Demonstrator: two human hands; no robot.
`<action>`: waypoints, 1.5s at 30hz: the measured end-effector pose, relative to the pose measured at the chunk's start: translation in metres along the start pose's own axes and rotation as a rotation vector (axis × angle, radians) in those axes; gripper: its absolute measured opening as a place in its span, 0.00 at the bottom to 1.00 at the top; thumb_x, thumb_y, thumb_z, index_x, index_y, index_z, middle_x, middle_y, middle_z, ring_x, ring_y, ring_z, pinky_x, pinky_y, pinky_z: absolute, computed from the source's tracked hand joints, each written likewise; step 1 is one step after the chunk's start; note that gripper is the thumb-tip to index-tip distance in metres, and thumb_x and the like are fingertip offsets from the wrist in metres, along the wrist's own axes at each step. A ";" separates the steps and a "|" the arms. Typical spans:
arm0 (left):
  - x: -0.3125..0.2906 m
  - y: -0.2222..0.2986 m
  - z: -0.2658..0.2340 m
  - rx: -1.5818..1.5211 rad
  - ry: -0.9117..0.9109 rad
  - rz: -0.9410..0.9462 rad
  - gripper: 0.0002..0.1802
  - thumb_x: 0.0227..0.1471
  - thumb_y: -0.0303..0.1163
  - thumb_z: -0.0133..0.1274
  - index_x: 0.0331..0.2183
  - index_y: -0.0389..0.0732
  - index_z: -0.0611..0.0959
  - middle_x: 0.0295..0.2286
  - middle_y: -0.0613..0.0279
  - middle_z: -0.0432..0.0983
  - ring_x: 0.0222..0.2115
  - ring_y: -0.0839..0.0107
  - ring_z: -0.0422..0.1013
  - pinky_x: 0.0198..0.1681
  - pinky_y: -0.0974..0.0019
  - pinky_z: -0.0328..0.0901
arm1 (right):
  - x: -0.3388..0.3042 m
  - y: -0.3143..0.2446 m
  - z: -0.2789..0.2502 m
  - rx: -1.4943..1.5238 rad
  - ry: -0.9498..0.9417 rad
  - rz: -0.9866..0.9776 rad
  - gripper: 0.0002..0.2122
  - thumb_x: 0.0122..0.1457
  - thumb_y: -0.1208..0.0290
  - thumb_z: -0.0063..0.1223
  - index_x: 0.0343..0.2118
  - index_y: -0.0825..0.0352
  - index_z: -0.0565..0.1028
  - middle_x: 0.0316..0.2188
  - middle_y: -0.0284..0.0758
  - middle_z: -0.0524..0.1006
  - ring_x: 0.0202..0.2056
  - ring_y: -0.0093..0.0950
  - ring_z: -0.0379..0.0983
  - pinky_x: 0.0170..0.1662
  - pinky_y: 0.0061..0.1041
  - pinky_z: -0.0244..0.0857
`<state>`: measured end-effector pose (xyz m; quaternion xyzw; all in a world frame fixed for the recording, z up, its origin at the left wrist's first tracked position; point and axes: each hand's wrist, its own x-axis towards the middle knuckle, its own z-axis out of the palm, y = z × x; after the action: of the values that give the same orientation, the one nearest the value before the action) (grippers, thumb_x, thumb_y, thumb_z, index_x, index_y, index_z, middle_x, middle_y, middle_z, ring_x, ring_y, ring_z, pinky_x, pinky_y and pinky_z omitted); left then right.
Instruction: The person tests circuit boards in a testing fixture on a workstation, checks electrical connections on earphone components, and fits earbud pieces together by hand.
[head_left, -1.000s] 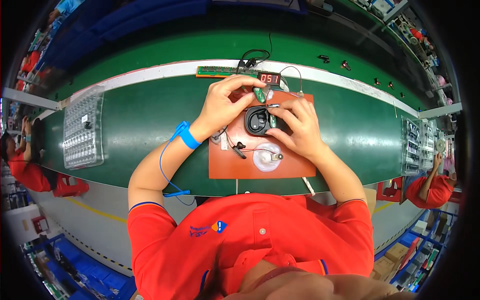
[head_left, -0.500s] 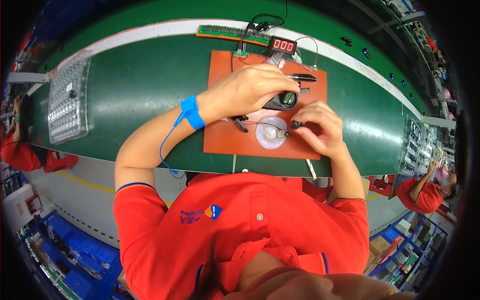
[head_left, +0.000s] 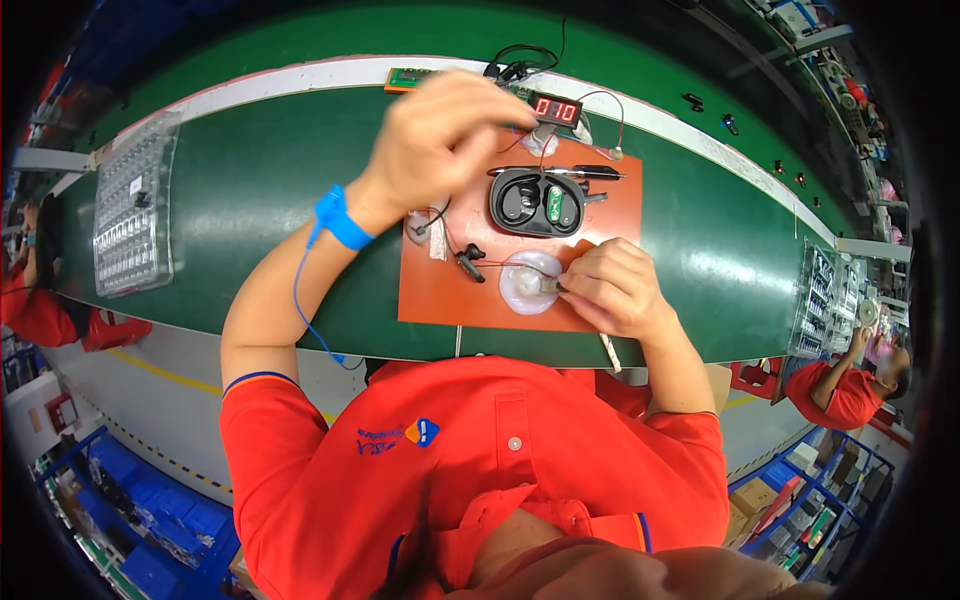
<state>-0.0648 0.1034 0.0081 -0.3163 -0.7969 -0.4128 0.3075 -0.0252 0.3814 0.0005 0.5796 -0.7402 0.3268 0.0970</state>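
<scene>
My left hand is raised over the far left part of the orange mat, blurred by motion. Its fingers stretch toward a small red-digit display, thumb apart, with nothing visible in them. Low on the mat, my right hand pinches a small dark piece, mostly hidden by the fingertips, against a small metal block on a round whitish pad. Wires run from the block toward a black earphone-like piece at its left. Beyond the right hand, an open black earbud case shows a green circuit board inside.
A black pen lies behind the case. Black cables and a green board strip are along the far edge. Clear plastic trays stand at the left, more trays at the right. A blue wrist strap trails a cord from my left arm.
My left hand has left the case and moved left and away, uncovering it. My right hand has moved left and down to the metal block. The display reading differs.
</scene>
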 end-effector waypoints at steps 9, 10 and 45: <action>-0.044 -0.131 -0.064 -0.099 0.700 -0.563 0.10 0.51 0.20 0.50 0.32 0.42 0.84 0.32 0.66 0.81 0.35 0.73 0.75 0.41 0.69 0.68 | 0.006 0.086 -0.011 -0.125 0.505 0.546 0.09 0.51 0.78 0.60 0.35 0.69 0.73 0.28 0.33 0.76 0.27 0.23 0.71 0.33 0.22 0.65; -0.039 -0.142 -0.067 -0.099 0.705 -0.552 0.10 0.51 0.20 0.50 0.32 0.42 0.84 0.32 0.66 0.81 0.35 0.73 0.75 0.41 0.69 0.68 | 0.008 0.112 -0.021 -0.248 0.499 0.573 0.10 0.51 0.77 0.61 0.35 0.69 0.73 0.29 0.34 0.76 0.28 0.22 0.70 0.33 0.21 0.65; -0.044 -0.133 -0.063 0.110 0.276 -0.685 0.09 0.53 0.27 0.49 0.33 0.41 0.85 0.29 0.64 0.81 0.31 0.74 0.76 0.38 0.71 0.70 | 0.039 0.015 0.018 -0.156 0.121 0.369 0.15 0.42 0.72 0.66 0.33 0.67 0.72 0.29 0.35 0.72 0.31 0.33 0.67 0.37 0.30 0.61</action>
<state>-0.1241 -0.0220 -0.0574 0.0445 -0.8286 -0.4871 0.2725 -0.0470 0.3416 0.0008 0.4042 -0.8497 0.3150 0.1244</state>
